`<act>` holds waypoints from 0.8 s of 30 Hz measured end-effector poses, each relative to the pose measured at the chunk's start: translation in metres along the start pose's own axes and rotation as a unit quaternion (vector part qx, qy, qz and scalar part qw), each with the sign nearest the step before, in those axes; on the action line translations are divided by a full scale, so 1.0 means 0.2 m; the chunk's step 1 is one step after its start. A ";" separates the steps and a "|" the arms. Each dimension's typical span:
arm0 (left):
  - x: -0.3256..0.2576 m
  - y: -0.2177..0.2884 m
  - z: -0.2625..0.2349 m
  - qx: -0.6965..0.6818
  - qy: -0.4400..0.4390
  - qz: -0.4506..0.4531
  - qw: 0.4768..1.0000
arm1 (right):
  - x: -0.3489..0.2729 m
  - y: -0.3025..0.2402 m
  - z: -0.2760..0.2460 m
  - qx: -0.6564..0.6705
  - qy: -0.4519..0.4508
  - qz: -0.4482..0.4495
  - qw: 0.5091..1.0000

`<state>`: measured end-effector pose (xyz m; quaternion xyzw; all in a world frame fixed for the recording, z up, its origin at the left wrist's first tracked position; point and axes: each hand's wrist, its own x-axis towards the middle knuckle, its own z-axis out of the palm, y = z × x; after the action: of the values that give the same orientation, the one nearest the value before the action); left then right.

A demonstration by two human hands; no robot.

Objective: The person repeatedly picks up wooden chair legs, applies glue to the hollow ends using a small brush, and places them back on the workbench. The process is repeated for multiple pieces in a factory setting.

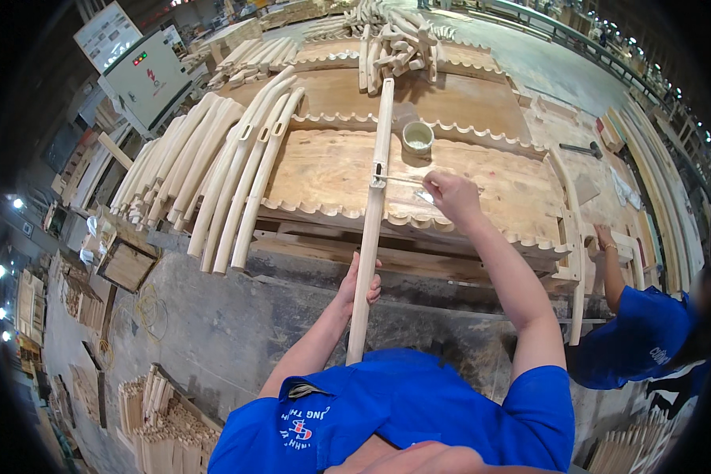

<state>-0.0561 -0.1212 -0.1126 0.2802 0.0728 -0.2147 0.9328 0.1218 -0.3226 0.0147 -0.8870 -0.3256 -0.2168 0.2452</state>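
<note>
My left hand [356, 286] grips a long, pale curved wooden chair leg [374, 197] near its lower end, holding it over the workbench. My right hand [451, 196] pinches a thin brush [407, 182] whose tip touches a slot in the middle of that leg. A small round cup of white glue [418, 137] stands on the bench just beyond the brush.
A row of several similar curved legs [213, 170] lies on the left of the wooden workbench [498, 178]. More wooden parts [399, 43] are heaped at the far end. A co-worker in a blue shirt [640, 332] works at right. Wooden slats [162, 419] stand stacked at lower left.
</note>
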 end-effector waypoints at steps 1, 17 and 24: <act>0.00 0.00 0.00 -0.001 -0.001 0.003 1.000 | -0.02 0.00 0.02 0.014 -0.002 -0.001 1.000; 0.00 0.00 -0.01 -0.008 0.003 0.001 1.000 | 0.05 0.01 0.10 0.030 0.047 0.072 0.996; 0.00 -0.01 0.01 -0.018 -0.003 0.000 1.000 | 0.05 0.00 0.15 0.007 0.117 0.042 0.992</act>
<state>-0.0564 -0.1239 -0.1127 0.2622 0.0741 -0.2144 0.9380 0.1352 -0.3000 -0.0024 -0.8667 -0.2589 -0.3060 0.2971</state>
